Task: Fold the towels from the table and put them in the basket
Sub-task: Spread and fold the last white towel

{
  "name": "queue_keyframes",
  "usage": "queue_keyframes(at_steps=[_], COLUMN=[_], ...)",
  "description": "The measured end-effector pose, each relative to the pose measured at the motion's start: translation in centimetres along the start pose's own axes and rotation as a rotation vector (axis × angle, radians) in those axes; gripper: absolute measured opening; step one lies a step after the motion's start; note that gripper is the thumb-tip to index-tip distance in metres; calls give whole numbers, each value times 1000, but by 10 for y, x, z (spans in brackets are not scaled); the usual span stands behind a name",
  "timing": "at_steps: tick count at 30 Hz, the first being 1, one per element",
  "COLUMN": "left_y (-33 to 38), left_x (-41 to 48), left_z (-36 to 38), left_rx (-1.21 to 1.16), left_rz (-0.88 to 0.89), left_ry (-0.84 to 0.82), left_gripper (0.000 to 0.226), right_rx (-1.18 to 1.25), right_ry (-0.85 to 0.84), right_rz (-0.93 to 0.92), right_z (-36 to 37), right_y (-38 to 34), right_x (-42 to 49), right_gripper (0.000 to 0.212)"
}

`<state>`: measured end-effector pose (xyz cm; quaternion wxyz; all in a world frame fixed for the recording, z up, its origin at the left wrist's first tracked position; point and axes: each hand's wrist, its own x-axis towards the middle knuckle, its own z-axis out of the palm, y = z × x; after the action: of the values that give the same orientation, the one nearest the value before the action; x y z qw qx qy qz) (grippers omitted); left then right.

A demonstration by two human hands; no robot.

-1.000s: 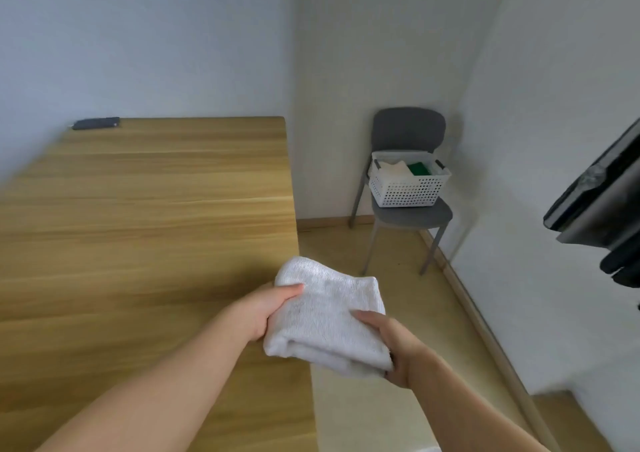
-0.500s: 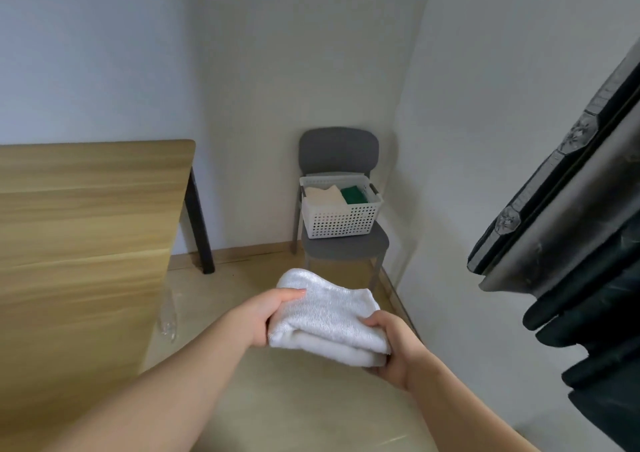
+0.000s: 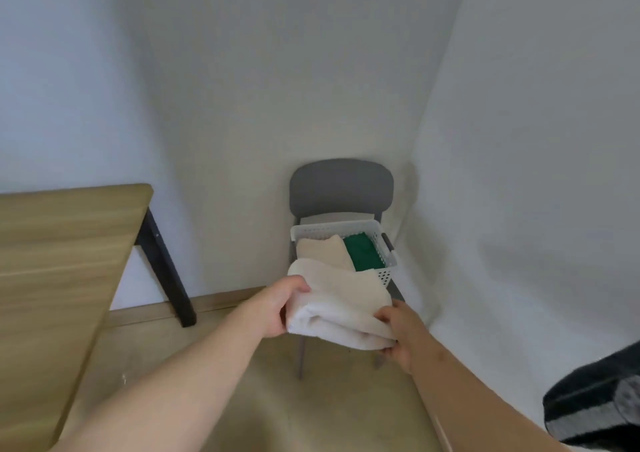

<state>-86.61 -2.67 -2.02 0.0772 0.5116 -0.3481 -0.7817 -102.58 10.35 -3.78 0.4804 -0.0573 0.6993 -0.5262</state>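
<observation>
Head view, item carried: one folded white terry towel (image 3: 341, 304), held in the air in front of the white perforated plastic basket (image 3: 332, 232), overlapping its near edge. My left hand (image 3: 277, 307) grips the towel's left end, thumb on top; my right hand (image 3: 401, 330) curls round its right end. Basket on grey chair (image 3: 341, 188) in the corner; contents: folded beige towel (image 3: 323, 252) left, folded green towel (image 3: 363, 252) right. Light wooden worktop (image 3: 52, 243) stands at left, well apart.
</observation>
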Motion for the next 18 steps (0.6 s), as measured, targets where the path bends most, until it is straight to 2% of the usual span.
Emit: queue_keyframes(at_steps=[4, 9, 13, 18], left_y=[37, 84, 108, 110], left_x=[52, 140, 204, 275], left_z=[20, 45, 61, 68], left_rx=[-8, 30, 53, 154], left_rz=[0, 83, 51, 22], left_ry=[20, 123, 149, 280], left_gripper=[32, 45, 45, 41], right_rx=[-32, -140, -216, -380], right_ry=[23, 8, -11, -62], right_rz=[15, -24, -33, -25], right_z=[-4, -13, -23, -26], right_y=[-32, -83, -115, -125], right_x=[69, 165, 232, 310], right_gripper=[33, 39, 40, 33])
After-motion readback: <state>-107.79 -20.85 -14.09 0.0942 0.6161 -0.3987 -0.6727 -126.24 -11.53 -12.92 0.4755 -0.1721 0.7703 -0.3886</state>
